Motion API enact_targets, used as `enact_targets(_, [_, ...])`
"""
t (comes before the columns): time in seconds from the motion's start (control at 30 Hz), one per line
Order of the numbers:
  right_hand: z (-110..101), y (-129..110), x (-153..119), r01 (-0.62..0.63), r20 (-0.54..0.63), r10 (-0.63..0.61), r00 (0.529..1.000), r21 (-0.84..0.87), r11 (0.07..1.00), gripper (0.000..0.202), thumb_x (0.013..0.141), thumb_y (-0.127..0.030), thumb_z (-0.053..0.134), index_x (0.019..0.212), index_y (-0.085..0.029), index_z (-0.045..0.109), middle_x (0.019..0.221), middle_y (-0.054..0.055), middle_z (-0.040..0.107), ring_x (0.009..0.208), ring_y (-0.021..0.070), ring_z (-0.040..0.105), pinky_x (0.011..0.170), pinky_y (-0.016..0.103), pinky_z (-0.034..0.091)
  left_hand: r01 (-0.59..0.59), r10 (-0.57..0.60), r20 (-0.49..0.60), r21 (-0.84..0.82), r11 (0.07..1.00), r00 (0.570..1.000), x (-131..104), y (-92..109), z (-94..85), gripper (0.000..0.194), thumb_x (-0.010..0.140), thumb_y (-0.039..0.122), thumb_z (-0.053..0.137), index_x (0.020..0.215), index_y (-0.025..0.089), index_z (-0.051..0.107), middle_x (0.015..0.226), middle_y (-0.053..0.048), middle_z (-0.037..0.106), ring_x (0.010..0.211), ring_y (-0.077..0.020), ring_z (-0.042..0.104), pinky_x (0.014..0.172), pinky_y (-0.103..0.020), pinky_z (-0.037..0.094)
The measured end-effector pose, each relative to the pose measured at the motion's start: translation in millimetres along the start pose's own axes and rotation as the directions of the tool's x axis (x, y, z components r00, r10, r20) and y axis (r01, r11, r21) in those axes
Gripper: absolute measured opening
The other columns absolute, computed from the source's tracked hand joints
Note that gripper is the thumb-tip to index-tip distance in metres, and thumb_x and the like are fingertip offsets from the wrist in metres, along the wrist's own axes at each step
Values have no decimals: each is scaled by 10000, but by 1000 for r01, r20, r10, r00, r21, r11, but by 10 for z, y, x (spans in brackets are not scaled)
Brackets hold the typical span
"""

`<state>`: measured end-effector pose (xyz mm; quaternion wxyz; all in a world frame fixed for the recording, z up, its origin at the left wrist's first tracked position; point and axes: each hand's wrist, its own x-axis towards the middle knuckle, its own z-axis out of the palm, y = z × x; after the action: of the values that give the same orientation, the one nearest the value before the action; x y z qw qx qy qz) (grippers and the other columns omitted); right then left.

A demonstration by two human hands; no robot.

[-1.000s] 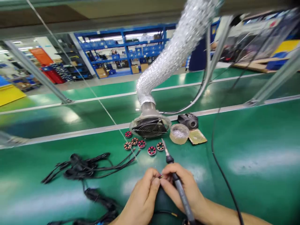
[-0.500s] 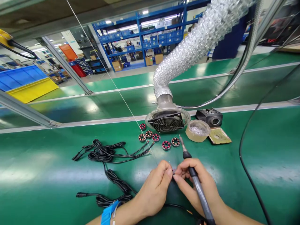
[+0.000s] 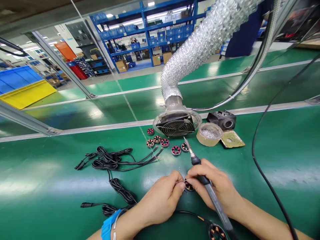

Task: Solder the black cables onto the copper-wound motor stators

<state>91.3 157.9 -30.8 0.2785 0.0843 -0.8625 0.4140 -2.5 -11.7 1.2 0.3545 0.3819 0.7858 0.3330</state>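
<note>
Two hands meet at a small ring (image 3: 189, 186) just below the centre of the frame.
The left hand (image 3: 163, 197) has thumb and forefinger pressed together on a fine wire (image 3: 185, 180); the ring shows just below and right of those fingertips, between the hands, partly hidden by the right hand (image 3: 217, 187). The right fingers curl round an iron (image 3: 215, 200), its tip towards the upper left; whether the right thumb and forefinger also pinch the wire or ring, I cannot tell. Another ring (image 3: 217, 231), beside a black cable's end, lies at the bottom edge, right of centre. More rings (image 3: 176, 150) sit mid-frame on the worktop (image 3: 282, 186), near the fan (image 3: 178, 126) and tub (image 3: 208, 139).
</note>
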Motion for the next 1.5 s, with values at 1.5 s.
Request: enact_targets(1.5, [-122, -225, -396, -556, -271, 558, 785, 90, 826, 114, 885, -329, 625, 960, -285, 700, 553, -23, 585, 471, 141, 584, 442, 234, 471, 141, -152, 11, -433, 890, 988, 238, -274, -41, 202, 893, 317, 496, 752, 173, 499, 612, 71, 361, 552, -89, 294, 519, -222, 244])
